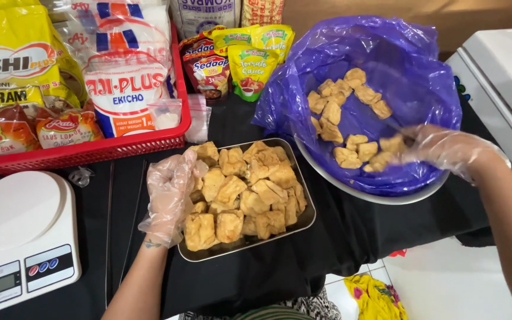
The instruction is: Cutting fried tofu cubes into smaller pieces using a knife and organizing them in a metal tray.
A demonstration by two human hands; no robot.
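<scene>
Gloved hands (pixel 170 195) – 2, metal tray (pixel 303 222) – 1

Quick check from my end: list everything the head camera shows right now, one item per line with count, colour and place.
fried tofu pieces: many, golden brown, piled in the tray
metal tray: one, silver, centre of the table
tofu pieces in bag: about fifteen, golden brown, inside the purple bag
purple bag: one, purple plastic, lining the bowl
bowl: one, white, right of the tray
red basket: one, red, back left, holding packets
seasoning packets: several, white, yellow and red, in the basket
sauce pouches: several, green-yellow and red, behind the tray
kitchen scale: one, white, front left
tablecloth: one, black
left hand: clear glove, resting on the tray's left edge and tofu
right hand: clear glove, reaching into the purple bag
</scene>
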